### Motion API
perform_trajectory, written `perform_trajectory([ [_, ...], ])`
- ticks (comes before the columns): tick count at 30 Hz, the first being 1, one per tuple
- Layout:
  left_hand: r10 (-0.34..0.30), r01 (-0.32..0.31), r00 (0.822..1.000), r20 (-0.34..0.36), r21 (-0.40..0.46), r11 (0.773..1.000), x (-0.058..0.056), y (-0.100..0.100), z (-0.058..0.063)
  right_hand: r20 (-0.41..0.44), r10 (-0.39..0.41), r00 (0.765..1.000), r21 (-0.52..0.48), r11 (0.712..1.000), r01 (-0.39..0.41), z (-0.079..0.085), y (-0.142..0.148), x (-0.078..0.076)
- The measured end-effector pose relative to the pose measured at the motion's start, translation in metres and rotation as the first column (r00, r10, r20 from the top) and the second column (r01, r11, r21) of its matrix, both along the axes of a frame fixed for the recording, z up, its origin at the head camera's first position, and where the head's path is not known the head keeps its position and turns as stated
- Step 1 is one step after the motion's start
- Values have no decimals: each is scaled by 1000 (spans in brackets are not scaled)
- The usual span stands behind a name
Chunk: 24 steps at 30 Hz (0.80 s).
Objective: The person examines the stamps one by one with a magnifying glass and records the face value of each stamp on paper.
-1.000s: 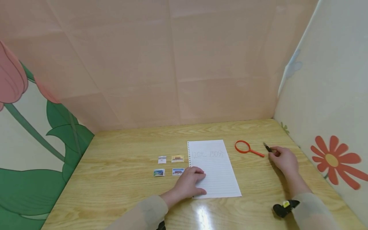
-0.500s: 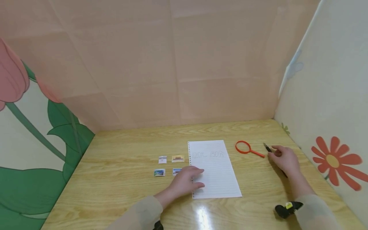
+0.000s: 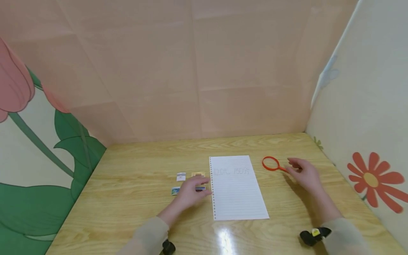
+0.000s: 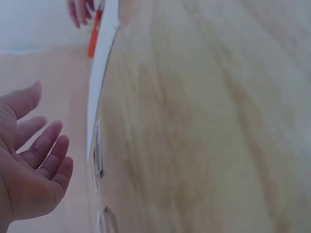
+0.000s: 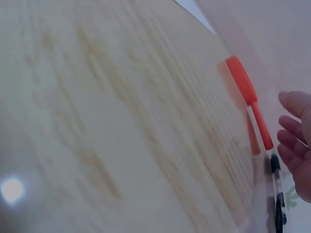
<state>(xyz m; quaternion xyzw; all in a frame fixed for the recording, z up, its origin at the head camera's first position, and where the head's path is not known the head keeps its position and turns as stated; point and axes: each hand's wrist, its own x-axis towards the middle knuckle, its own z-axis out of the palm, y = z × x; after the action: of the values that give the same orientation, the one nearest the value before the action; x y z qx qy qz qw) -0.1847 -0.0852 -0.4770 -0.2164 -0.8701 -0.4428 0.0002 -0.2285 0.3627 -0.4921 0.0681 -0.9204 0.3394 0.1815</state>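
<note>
My left hand hovers over small picture stamps left of the paper, fingers parted and holding nothing; the left wrist view shows the same hand with loosely curved fingers. Partly covered by it are a blue-green stamp and a yellowish stamp; a pale stamp shows whole. My right hand is over the handle end of a red magnifying glass, with nothing in its fingers. Below the fingers in the right wrist view lies a black-and-clear pen, hidden in the head view.
A lined, punched sheet of paper with handwriting near its top lies mid-table between the hands. The wooden table meets a pink backdrop behind. Flower-printed walls stand at both sides.
My left hand has slid left off the paper onto the stamps. My right hand has let go of the pen and moved left toward the magnifying glass handle.
</note>
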Motion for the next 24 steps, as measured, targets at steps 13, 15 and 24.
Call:
perform_trajectory([
  [13,146,-154,985,93,85,984,-18,-41,10,29,22,999,34,999,-23,-15,-13,-6],
  [15,166,-174,980,107,80,981,-23,-49,8,21,19,1000,48,999,-20,-17,-14,-6],
  [24,217,-217,970,113,-12,976,-40,-79,3,21,13,1000,22,1000,-13,-20,-13,-6],
])
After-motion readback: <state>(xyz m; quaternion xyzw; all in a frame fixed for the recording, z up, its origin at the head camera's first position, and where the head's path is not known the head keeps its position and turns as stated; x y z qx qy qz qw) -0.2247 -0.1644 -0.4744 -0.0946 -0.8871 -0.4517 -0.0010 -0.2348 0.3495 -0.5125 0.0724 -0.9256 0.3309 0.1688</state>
